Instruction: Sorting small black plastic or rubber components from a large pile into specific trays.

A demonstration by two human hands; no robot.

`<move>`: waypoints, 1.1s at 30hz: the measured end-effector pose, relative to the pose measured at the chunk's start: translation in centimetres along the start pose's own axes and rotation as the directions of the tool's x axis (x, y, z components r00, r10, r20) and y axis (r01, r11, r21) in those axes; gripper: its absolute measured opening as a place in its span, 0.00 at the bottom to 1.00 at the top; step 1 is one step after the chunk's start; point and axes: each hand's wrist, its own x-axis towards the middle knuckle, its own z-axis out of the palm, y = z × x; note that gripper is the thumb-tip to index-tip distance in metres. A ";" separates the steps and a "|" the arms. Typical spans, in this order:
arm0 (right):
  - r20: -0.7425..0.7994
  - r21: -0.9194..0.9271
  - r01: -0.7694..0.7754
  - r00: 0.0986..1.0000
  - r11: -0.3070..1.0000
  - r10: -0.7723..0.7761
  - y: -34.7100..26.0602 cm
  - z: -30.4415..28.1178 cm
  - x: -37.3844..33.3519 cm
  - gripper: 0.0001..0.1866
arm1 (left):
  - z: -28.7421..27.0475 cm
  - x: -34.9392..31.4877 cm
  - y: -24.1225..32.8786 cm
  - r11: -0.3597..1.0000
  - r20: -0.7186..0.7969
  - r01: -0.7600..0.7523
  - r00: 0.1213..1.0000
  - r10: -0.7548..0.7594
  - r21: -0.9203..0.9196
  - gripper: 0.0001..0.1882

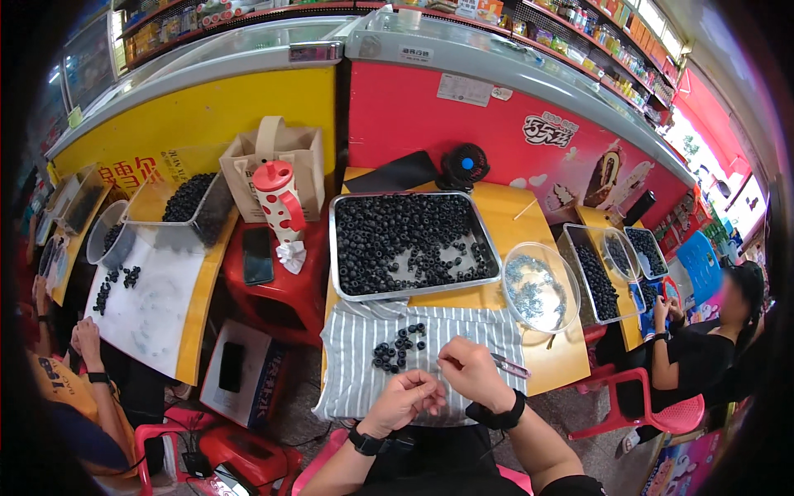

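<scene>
My left hand [405, 398] is closed in a pinch above the near part of a grey-and-white striped cloth [351, 376]. Right beside it, my right hand [475, 369] has its fingers curled together. Whatever the fingertips hold, if anything, is hidden or too small to tell. Just beyond my left hand, a loose group of small round black parts [397, 347] lies on the cloth, some showing a hole. A slim tool with a pinkish handle [510, 366] rests by my right hand. Behind the cloth, a metal tray [351, 292] holds many more of these black parts.
A clear round tub [571, 289] with pale bluish scraps stands right of the tray. A black fan [463, 168] is behind it. Left, a red stool [248, 285] carries a spotted tumbler [278, 198] and a phone [258, 256]. Other people [703, 331] sit at tables on both sides.
</scene>
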 end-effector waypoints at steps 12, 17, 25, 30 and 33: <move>0.083 -0.286 0.036 0.996 0.958 -0.012 1.7 2.2 1.9 0.08 | 0.7 0.2 0.1 0.996 -0.055 -0.051 0.997 0.055 0.072 0.06; -0.006 -0.227 0.037 0.999 0.973 -0.039 -2.1 0.1 -1.8 0.07 | 1.9 0.3 -0.5 0.977 -0.229 -0.199 0.950 0.211 0.075 0.09; -0.131 0.021 -0.022 0.991 1.000 0.025 -1.1 -0.7 -5.1 0.10 | 0.9 -0.1 -0.9 0.975 -0.167 -0.156 0.969 0.182 0.158 0.08; -0.235 -0.256 -0.183 0.964 0.949 0.123 4.3 -3.1 -4.7 0.06 | 0.6 -0.4 -0.5 0.989 -0.133 -0.128 0.982 0.137 0.072 0.11; -0.181 -0.343 -0.212 0.971 0.915 0.158 5.0 -3.1 -4.5 0.05 | 0.7 -0.5 -0.4 0.990 -0.111 -0.128 0.985 0.134 0.057 0.12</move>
